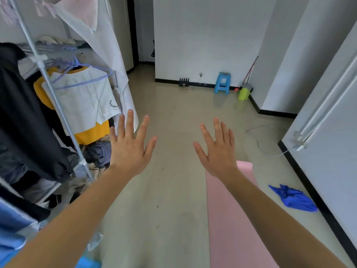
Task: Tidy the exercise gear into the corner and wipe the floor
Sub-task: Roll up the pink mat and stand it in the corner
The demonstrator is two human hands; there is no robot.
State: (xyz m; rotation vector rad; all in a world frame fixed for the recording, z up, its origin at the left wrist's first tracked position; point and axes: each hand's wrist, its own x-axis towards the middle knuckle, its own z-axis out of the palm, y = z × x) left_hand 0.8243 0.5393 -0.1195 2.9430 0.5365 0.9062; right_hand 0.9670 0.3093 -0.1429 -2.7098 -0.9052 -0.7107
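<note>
A pink exercise mat (229,219) lies unrolled flat on the beige floor, running from the bottom edge up to mid-frame on the right. A crumpled blue cloth (293,198) rests on the floor to the right of the mat, near the wall's black skirting. My left hand (131,146) is stretched forward above the bare floor, fingers spread, holding nothing. My right hand (218,149) is held out the same way, just over the mat's far end, also empty.
A white clothes rack (58,105) full of hanging garments fills the left side. A blue plastic stool (223,83), a yellow-green bottle (243,93) and a broom stand by the far wall. A white cable (260,144) trails across the floor on the right.
</note>
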